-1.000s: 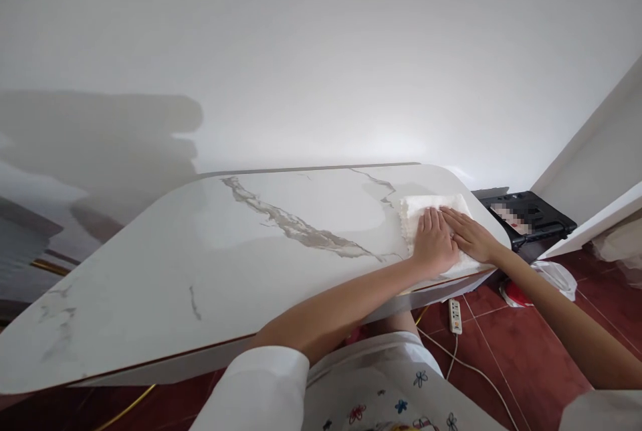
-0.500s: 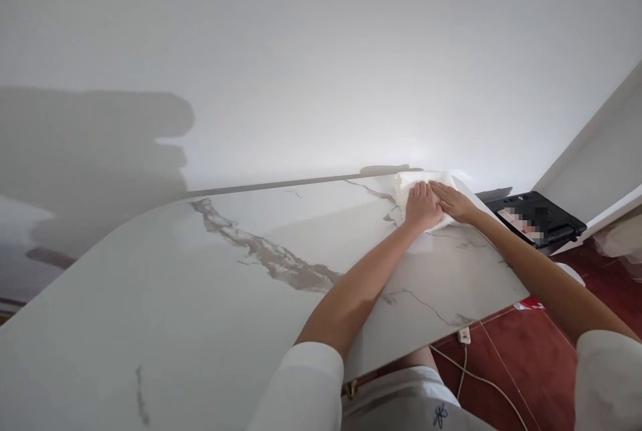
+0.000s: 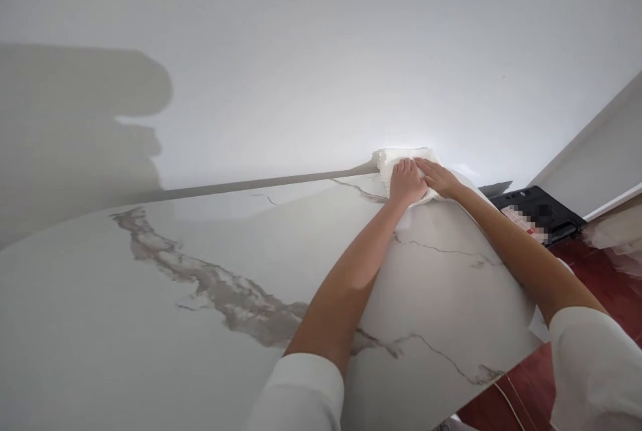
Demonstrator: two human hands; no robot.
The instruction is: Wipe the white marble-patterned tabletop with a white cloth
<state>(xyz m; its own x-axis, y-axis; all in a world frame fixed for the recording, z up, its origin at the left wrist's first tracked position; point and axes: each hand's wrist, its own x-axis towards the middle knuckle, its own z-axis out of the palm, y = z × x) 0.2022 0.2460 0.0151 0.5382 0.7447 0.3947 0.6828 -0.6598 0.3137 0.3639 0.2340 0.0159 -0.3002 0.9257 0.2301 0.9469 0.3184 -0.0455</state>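
A white cloth (image 3: 404,154) with a wavy edge lies bunched at the far edge of the marble-patterned white table (image 3: 321,243), against the wall. My left hand (image 3: 407,181) presses down on it, fingers closed over the fabric. Beside it, my right hand (image 3: 439,180) grips the cloth's right part with its fingers together, the fingertips touching or overlapping the left hand. Both arms reach far forward across the tabletop. The palms and the part of the cloth under them are hidden.
A white wall (image 3: 281,69) rises directly behind the table, with a dark shadow on its left. To the right, a black case (image 3: 544,207) with a label sits beyond the table edge. Below are the red floor (image 3: 531,384) and a pale cable (image 3: 509,404).
Both hands and the cloth have moved farther away, up to the table's wall-side edge, and the cloth's far edge now rises against the wall. My view has shifted closer over the table.
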